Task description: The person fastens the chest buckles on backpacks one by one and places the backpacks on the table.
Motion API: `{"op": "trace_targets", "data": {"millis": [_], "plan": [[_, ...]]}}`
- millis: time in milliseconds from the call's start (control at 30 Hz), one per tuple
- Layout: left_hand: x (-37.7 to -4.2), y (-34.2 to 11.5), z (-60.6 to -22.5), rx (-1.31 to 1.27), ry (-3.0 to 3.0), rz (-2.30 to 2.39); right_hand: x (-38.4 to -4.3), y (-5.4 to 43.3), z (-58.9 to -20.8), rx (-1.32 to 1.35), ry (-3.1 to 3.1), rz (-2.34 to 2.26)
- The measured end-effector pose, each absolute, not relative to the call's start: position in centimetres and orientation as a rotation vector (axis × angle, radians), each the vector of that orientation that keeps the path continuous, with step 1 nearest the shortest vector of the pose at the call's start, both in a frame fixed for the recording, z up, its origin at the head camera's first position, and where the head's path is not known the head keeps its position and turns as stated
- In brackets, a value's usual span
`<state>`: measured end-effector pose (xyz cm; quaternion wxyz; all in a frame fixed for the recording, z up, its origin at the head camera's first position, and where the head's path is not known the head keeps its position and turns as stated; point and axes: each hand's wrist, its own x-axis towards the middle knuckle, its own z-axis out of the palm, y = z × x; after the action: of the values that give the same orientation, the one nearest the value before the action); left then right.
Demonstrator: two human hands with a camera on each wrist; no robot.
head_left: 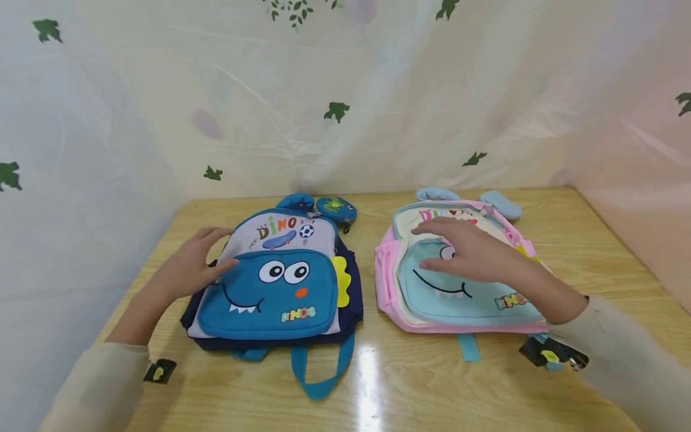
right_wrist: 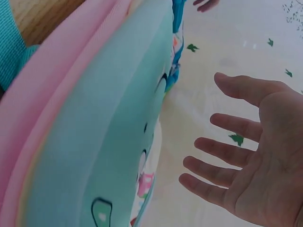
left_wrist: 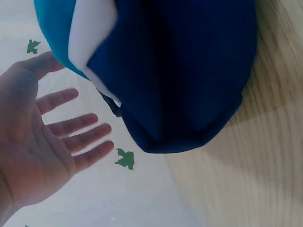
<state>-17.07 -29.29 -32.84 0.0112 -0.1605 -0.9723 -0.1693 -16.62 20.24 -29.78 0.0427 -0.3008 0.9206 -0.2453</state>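
Observation:
Two children's backpacks lie face up on a wooden table. The blue backpack (head_left: 270,294), with a dinosaur face and yellow spikes, is on the left. My left hand (head_left: 193,262) is over its left edge, fingers spread and holding nothing; in the left wrist view the backpack's dark blue side (left_wrist: 180,75) fills the middle, beside the spread fingers (left_wrist: 78,126). On the right is the pink and mint backpack (head_left: 432,300). Above its front pocket, my right hand (head_left: 466,249) covers part of the printed face. In the right wrist view its fingers (right_wrist: 222,149) are straight and apart from the backpack.
A small blue round pouch (head_left: 337,209) lies by the blue backpack's top, and a pale blue pouch (head_left: 502,205) by the pink one's. A blue strap loop (head_left: 318,389) extends toward the front of the table (head_left: 410,390). Behind hangs a pale curtain (head_left: 378,90) with green leaf shapes.

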Motion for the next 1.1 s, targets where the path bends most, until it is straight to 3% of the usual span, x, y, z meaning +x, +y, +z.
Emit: {"op": "trace_targets", "data": {"millis": [267, 633, 1100], "plan": [[-17.4, -30.6, -33.3, -0.566, -2.977, -0.871, -16.7, 17.6, -30.2, -0.898, 2.671, -0.899], [-17.1, -31.2, -33.1, -0.509, -3.015, -0.943, -17.1, 13.8, -31.2, -0.903, 2.426, -1.103], [-17.6, -31.7, -33.4, -0.418, -3.130, -1.036, -16.8, 10.4, -31.9, -0.511, 2.193, -1.186]]}}
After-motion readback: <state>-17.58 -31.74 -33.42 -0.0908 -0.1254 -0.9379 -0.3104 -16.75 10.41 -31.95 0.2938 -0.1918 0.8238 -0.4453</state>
